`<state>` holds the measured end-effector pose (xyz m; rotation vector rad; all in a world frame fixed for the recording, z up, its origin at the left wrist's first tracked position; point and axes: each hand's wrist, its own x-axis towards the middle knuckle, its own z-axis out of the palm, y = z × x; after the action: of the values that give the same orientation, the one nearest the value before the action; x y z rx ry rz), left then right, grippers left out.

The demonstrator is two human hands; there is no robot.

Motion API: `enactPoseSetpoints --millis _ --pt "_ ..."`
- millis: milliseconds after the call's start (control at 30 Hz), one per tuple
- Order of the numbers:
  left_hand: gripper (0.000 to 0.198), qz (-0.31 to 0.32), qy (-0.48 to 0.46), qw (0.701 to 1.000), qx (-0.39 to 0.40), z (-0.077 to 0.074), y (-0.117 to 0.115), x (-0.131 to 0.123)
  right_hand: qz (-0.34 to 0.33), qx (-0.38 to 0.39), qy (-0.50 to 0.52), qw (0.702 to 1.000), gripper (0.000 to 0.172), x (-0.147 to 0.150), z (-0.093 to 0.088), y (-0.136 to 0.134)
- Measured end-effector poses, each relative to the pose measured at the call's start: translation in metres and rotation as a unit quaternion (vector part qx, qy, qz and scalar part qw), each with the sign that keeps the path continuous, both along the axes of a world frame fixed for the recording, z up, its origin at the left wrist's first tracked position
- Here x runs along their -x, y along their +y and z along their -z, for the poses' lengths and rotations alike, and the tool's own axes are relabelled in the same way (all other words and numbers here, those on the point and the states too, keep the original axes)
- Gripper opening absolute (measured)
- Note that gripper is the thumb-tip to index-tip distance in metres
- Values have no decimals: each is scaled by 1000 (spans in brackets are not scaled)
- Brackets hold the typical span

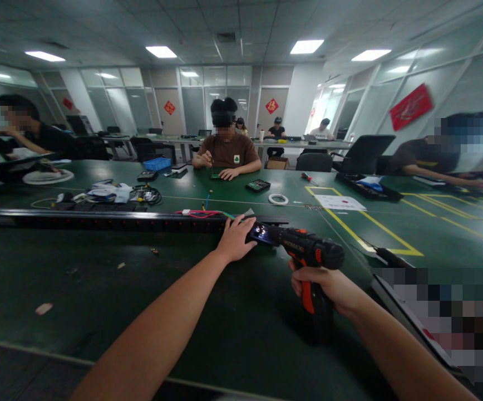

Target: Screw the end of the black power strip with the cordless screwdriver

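Note:
A long black bar (116,221), which looks like a power strip with a row of small red marks, lies across the green table. My left hand (236,238) is closed over its right end, fingers on top and thumb on the near side. Red and green wires (208,212) run out beside those fingers. Just right of the hand, a small panel (262,231) shows lit digits. In my right hand (314,275) is a black and orange cordless drill (308,245), fingers wrapped around its grip. The drill's nose points left at the bar's end; its tip is hard to make out.
Across the table a person (227,147) works on a green board. Cables and plastic bags (112,192), a blue basket (157,164), a white tape roll (278,199), a screwdriver (308,178) and a paper sheet (339,202) lie beyond the bar. Other people sit left and right.

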<state>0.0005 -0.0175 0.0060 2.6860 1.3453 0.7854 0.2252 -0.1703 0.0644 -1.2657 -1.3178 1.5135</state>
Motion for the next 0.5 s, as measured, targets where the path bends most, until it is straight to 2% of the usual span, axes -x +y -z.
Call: enactPoseSetpoints --millis 500 --pt "75 3 -3 1000 -7 3 2 0 -6 -6 4 1000 15 1 0 0"
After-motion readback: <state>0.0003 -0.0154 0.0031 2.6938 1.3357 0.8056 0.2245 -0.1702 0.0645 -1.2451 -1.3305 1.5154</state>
